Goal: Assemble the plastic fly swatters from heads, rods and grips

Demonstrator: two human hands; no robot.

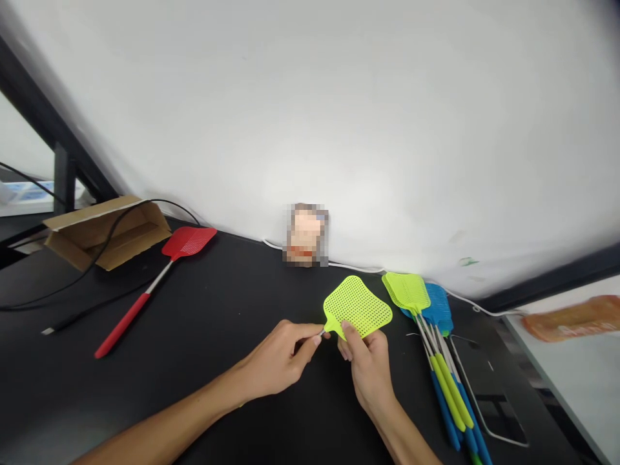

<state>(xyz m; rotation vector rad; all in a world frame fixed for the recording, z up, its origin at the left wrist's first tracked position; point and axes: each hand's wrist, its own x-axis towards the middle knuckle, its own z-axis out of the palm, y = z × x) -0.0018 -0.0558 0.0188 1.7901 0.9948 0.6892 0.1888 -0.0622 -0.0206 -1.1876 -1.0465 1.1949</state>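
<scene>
Between my hands is a yellow-green fly swatter head (361,307) with a mesh of small holes. My left hand (278,358) is closed, pinching the thin metal rod at the base of the head between thumb and fingers. My right hand (371,368) grips the lower edge of the mesh, thumb on top and fingers beneath. Just right of it lies a pile of fly swatters: yellow-green ones (407,292) on top of blue ones (439,309), their handles pointing toward me. A red fly swatter (188,242) rests apart at the left, its handle angled toward me.
An open cardboard box (109,232) sits at the back left, with a black cable (116,223) over it. A blurred-out item (306,236) leans on the white wall (310,116). A white cord (358,267) runs along the back of the black table (203,329). An orange packet (571,318) lies far right.
</scene>
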